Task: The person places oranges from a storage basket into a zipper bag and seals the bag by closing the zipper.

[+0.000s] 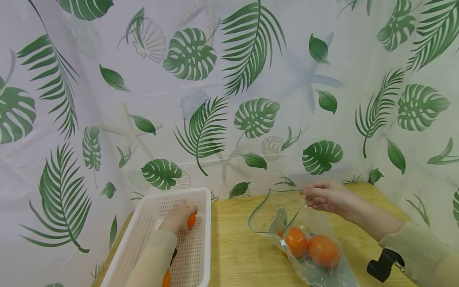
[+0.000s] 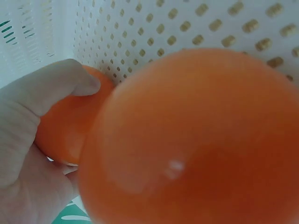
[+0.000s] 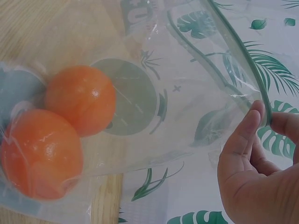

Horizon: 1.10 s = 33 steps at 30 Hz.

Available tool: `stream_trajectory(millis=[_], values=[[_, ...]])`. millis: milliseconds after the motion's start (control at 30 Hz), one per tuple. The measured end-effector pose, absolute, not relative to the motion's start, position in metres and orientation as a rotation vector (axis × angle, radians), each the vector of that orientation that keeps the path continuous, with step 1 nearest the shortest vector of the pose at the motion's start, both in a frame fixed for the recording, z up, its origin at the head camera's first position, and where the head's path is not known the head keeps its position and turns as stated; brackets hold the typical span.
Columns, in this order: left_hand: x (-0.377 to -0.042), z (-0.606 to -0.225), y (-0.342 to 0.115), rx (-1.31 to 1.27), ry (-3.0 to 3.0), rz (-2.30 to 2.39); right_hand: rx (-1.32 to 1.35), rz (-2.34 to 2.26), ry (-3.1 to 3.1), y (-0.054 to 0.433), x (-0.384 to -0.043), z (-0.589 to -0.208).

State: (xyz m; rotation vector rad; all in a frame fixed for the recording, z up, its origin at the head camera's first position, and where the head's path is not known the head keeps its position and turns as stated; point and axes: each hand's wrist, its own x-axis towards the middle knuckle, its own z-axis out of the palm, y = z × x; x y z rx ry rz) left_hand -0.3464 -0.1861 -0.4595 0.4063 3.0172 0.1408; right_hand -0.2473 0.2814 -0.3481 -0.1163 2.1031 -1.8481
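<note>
Inside the white basket (image 1: 206,239), my left hand (image 1: 176,217) holds a round orange fruit (image 1: 191,220). In the left wrist view, the thumb curls over that fruit (image 2: 70,126); part of the far fingers is hidden. A second round orange fruit (image 2: 196,140) looms close to that camera. My right hand (image 1: 331,199) pinches the green-edged mouth of a clear zip bag (image 1: 265,225) between thumb and fingers, and the mouth gapes. Two smooth orange fruits (image 3: 80,100) lie together inside the bag, as the right wrist view also shows.
The basket stands on the left of a wooden table (image 1: 236,247), the bag on the right. Behind and at both sides hang white sheets (image 1: 222,139) printed with green leaves. A black wrist device (image 1: 385,264) sits by the right sleeve.
</note>
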Motion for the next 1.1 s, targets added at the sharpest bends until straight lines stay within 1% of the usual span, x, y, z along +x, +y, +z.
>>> stream_trajectory(millis=[600, 833, 1100], values=[[-0.344, -0.45, -0.189, 0.419, 2.95, 0.178, -0.122, -1.856, 2.089, 0.279, -0.248, -0.348], [-0.344, -0.445, -0.187, 0.483, 2.921, 0.179, -0.139, -1.849, 2.078, 0.279, -0.25, -0.35], [-0.345, -0.435, -0.186, 0.568, 2.927, 0.075, -0.133, -1.851, 2.068, 0.278, -0.251, -0.351]])
